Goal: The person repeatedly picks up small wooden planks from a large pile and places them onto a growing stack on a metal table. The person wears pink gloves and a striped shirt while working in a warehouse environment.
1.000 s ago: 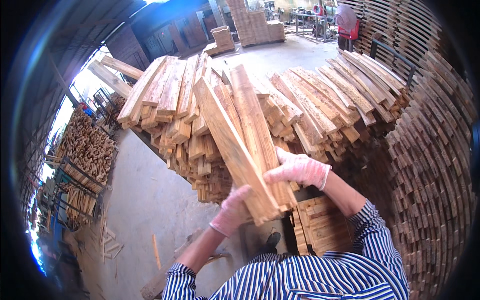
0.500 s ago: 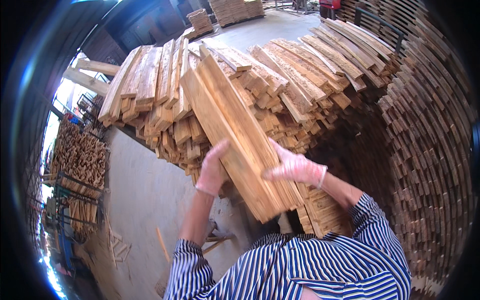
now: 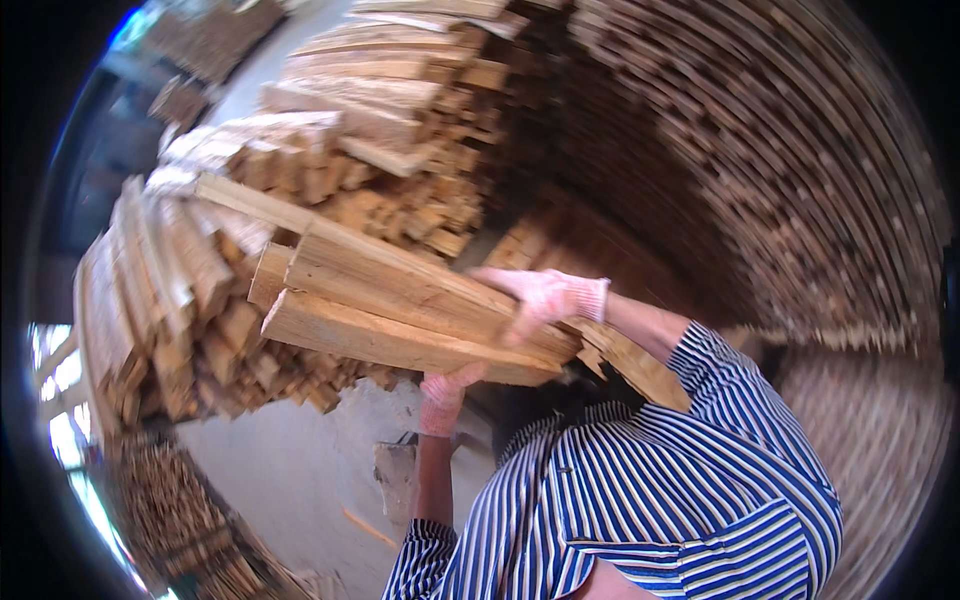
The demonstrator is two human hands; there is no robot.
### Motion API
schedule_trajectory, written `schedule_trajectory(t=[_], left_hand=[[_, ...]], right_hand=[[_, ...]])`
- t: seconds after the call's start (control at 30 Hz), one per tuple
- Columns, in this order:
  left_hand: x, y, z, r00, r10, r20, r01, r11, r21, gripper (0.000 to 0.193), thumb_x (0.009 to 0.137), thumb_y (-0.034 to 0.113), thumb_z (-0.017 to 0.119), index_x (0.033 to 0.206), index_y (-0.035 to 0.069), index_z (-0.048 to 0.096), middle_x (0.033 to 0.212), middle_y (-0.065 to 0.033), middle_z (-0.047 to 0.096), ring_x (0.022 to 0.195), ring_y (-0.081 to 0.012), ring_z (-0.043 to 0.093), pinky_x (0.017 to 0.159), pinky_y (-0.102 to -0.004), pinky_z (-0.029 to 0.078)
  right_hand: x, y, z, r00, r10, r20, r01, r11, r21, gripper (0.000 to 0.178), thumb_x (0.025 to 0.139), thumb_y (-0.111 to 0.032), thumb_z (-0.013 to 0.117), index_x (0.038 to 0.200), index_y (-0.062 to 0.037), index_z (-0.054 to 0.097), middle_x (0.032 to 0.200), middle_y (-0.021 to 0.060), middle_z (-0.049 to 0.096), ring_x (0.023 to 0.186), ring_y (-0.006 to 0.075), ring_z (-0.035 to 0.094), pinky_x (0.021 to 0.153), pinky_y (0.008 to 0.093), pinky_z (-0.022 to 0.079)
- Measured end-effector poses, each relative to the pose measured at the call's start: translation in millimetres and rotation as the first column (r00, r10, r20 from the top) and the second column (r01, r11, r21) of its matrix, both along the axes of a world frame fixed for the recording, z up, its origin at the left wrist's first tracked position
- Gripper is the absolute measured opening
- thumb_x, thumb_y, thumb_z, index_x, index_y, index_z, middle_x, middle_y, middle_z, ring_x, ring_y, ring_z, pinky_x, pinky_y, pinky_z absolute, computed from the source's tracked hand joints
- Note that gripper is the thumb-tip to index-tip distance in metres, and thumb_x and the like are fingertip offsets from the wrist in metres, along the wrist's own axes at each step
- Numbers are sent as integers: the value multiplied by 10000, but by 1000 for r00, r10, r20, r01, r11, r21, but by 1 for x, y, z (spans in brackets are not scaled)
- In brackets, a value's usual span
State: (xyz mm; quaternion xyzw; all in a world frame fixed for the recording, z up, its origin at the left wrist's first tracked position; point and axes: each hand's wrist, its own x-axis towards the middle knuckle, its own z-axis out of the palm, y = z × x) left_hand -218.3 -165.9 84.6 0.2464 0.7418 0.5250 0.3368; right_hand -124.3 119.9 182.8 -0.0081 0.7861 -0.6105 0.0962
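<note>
A bundle of wooden planks (image 3: 400,285) lies across my two hands, its far ends pointing to the left and its near ends close to my body. My right hand (image 3: 548,300), in a pale pink knitted glove, grips the planks from above near their right end, with the thumb over the top. Under the lower edge of the bundle, my left hand (image 3: 450,395), gloved the same way, supports the lowest plank. Its fingers are mostly hidden behind the wood.
Behind the bundle rises a large pile of rough planks (image 3: 390,110), continuing at left as more stacked planks (image 3: 160,300). Tall stacks of boards (image 3: 770,150) fill the right side. Next to my right forearm are more boards (image 3: 640,365). Grey floor (image 3: 300,450) shows at lower left.
The view has swung to the right, so the pile now sits further left. The planks in my hands have turned from steeply slanted to nearly level. My left hand is now lower, beneath them.
</note>
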Motion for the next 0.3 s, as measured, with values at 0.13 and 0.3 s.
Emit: schedule_trajectory(t=[0.13, 0.3], left_hand=[[11, 48, -10, 975, -202, 88, 198, 979, 58, 639, 774, 342, 912, 1285, 49, 663, 1227, -93, 725, 1067, -236, 683, 942, -382, 555], [27, 139, -21, 861, -499, 91, 507, 834, -218, 784, 748, 388, 932, 1388, 74, 605, 1331, -97, 675, 1222, -176, 621, 1059, -383, 493]], right_hand=[[33, 16, 0, 972, -236, -14, 235, 970, -58, 1200, 681, -212, 930, 1634, -79, 213, 1468, 178, 548, 1344, 233, 522, 1127, 361, 436], [125, 52, -27, 891, -440, 109, 446, 895, -32, 1171, 693, -217, 907, 1634, -107, 218, 1478, 200, 531, 1373, 303, 520, 1150, 388, 430]])
